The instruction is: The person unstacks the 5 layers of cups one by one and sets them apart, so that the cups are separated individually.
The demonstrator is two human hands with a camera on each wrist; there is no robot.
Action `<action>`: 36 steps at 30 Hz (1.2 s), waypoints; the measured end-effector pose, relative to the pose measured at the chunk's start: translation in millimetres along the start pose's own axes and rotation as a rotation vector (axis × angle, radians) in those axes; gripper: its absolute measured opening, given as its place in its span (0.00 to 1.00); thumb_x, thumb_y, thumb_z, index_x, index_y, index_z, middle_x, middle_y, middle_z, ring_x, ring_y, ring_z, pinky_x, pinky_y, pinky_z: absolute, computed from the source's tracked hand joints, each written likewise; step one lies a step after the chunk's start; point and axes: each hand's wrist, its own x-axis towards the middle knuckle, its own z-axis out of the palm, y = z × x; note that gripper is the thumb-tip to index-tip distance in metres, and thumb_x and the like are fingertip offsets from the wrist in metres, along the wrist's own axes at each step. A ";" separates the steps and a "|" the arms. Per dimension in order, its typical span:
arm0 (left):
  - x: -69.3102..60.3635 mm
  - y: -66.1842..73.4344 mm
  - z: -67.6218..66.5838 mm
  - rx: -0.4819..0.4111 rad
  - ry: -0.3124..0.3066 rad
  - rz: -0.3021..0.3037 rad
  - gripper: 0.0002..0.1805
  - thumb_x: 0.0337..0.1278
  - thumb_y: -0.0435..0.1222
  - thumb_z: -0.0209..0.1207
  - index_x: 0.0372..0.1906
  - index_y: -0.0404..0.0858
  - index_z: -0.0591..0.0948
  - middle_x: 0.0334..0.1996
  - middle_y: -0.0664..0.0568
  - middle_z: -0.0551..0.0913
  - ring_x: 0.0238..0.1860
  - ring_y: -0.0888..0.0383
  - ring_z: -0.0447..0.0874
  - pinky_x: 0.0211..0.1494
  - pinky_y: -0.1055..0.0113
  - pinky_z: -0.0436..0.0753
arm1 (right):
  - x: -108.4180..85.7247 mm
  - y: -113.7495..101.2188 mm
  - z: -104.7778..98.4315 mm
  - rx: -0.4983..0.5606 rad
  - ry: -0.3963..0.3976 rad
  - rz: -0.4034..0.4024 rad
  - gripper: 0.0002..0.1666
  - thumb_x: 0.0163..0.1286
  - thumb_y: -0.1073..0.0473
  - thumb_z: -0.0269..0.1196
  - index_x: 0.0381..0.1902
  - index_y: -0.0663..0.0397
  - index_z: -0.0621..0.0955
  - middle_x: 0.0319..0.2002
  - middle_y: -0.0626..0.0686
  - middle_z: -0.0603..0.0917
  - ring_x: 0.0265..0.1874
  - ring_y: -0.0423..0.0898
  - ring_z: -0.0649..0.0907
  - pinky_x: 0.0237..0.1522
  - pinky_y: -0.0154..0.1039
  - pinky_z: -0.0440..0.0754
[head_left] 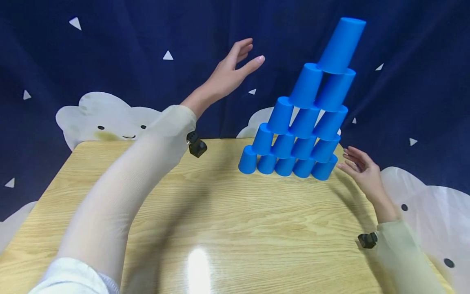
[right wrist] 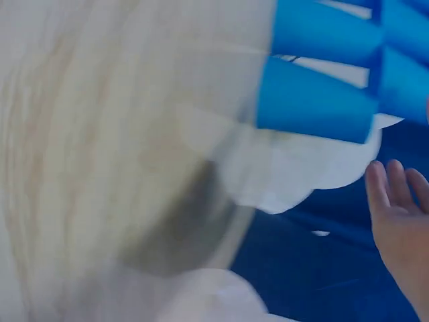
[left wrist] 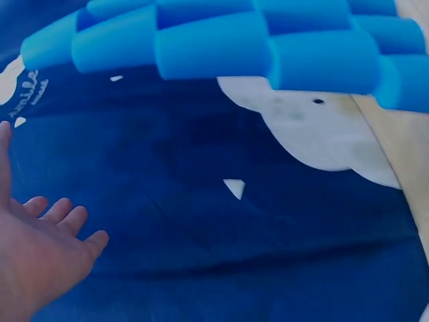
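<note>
Blue cups stand upside down in a five-level pyramid near the table's back edge, with a single top cup (head_left: 342,45) crowning it. My left hand (head_left: 229,71) hovers in the air left of the upper levels, fingers loosely bent, holding nothing. In the left wrist view that hand (left wrist: 43,258) is apart from the cups (left wrist: 211,43). My right hand (head_left: 361,173) is just right of the bottom rows, near the end cup (head_left: 324,167), and holds nothing. The right wrist view shows its fingers (right wrist: 395,188) relaxed, with a gap to the nearest cup (right wrist: 315,100).
The wooden table (head_left: 220,220) carries the pyramid. Behind it hangs a dark blue curtain (head_left: 121,49) with white triangles and cloud faces. A small black camera sits on each wrist, one at the left (head_left: 196,144) and one at the right (head_left: 367,240).
</note>
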 end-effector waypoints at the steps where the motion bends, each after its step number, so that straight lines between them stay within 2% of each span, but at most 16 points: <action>1: 4.2 3.4 2.0 -0.011 0.001 0.002 0.38 0.72 0.51 0.50 0.78 0.48 0.48 0.77 0.60 0.52 0.73 0.71 0.50 0.73 0.74 0.56 | 0.7 5.4 -0.4 -0.051 -0.034 0.039 0.38 0.65 0.73 0.64 0.71 0.61 0.65 0.62 0.53 0.75 0.60 0.42 0.76 0.56 0.24 0.74; 4: 16.4 14.2 9.2 -0.049 0.001 0.010 0.38 0.72 0.50 0.50 0.78 0.48 0.49 0.76 0.62 0.54 0.73 0.72 0.51 0.71 0.77 0.56 | 2.9 20.4 -1.6 -0.161 -0.159 0.150 0.43 0.69 0.64 0.64 0.76 0.61 0.57 0.69 0.63 0.65 0.67 0.52 0.70 0.56 0.25 0.75; 7: 28.7 26.4 18.3 -0.089 -0.011 0.014 0.38 0.72 0.50 0.50 0.78 0.48 0.48 0.75 0.63 0.54 0.72 0.73 0.52 0.70 0.79 0.57 | 6.4 31.8 -3.0 -0.258 -0.261 0.262 0.48 0.71 0.55 0.63 0.77 0.60 0.50 0.72 0.68 0.57 0.69 0.65 0.63 0.63 0.41 0.74; 10: 39.3 39.7 30.3 -0.114 -0.018 0.026 0.37 0.72 0.48 0.52 0.78 0.48 0.50 0.75 0.64 0.56 0.71 0.74 0.53 0.70 0.79 0.58 | 11.0 40.9 -1.4 -0.286 -0.309 0.315 0.49 0.71 0.51 0.64 0.78 0.59 0.50 0.72 0.68 0.59 0.69 0.68 0.62 0.65 0.58 0.69; 12: 45.7 48.3 38.3 -0.121 -0.029 0.032 0.38 0.71 0.48 0.52 0.78 0.47 0.50 0.74 0.65 0.57 0.70 0.75 0.54 0.69 0.79 0.58 | 13.9 45.2 1.5 -0.289 -0.326 0.321 0.49 0.70 0.51 0.64 0.77 0.61 0.51 0.71 0.69 0.61 0.68 0.68 0.63 0.64 0.63 0.67; 18: 61.8 69.4 60.0 -0.123 -0.066 0.054 0.39 0.70 0.47 0.54 0.78 0.47 0.50 0.74 0.65 0.58 0.69 0.76 0.55 0.69 0.80 0.57 | 19.0 48.7 10.2 -0.299 -0.363 0.318 0.51 0.68 0.51 0.66 0.77 0.62 0.51 0.69 0.70 0.62 0.66 0.69 0.65 0.63 0.66 0.66; 23: 70.7 79.6 71.8 -0.120 -0.077 0.071 0.39 0.69 0.46 0.55 0.78 0.46 0.50 0.74 0.64 0.59 0.69 0.76 0.56 0.68 0.81 0.57 | 20.4 44.7 15.8 -0.284 -0.368 0.319 0.50 0.69 0.53 0.66 0.76 0.64 0.51 0.69 0.72 0.62 0.66 0.69 0.66 0.63 0.65 0.67; 30: 79.2 86.2 80.8 -0.088 -0.064 0.046 0.41 0.66 0.47 0.58 0.78 0.47 0.52 0.73 0.62 0.61 0.68 0.74 0.60 0.66 0.81 0.61 | 20.3 40.5 20.8 -0.291 -0.369 0.320 0.48 0.69 0.54 0.65 0.75 0.68 0.53 0.68 0.73 0.63 0.65 0.70 0.68 0.63 0.64 0.69; 36: 81.6 88.5 81.9 -0.069 -0.059 0.028 0.41 0.65 0.47 0.60 0.77 0.47 0.53 0.72 0.60 0.62 0.67 0.71 0.63 0.66 0.80 0.62 | 21.0 39.6 21.0 -0.263 -0.380 0.343 0.48 0.69 0.54 0.66 0.75 0.67 0.53 0.68 0.72 0.63 0.65 0.69 0.67 0.64 0.64 0.66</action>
